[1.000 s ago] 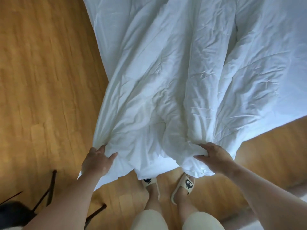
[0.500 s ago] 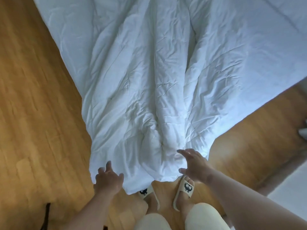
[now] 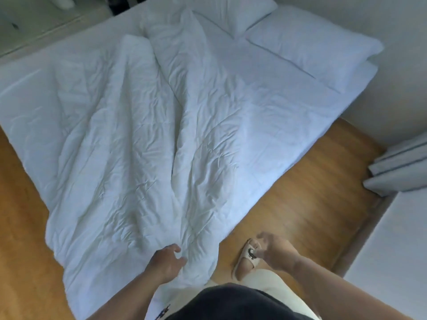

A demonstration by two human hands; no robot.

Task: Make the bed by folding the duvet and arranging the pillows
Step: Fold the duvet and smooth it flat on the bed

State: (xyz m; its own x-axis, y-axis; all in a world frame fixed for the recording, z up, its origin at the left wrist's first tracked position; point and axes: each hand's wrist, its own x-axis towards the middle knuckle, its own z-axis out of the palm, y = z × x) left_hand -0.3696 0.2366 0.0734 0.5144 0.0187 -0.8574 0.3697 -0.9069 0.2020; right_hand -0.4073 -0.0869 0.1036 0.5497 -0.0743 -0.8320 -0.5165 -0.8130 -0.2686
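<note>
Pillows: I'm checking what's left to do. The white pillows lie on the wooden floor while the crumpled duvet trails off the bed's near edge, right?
Not quite. The pillows are not on the floor; the head view shows them lying on the bed, at its far end. The rest holds: the crumpled duvet does trail off the bed's near edge.

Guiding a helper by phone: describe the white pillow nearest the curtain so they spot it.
Find the white bed on the wooden floor. Two white rectangular pillows lie at its head, beside the pale wall. The near pillow fills the corner towards the pale pleated curtain; the far pillow lies beyond it.
</note>
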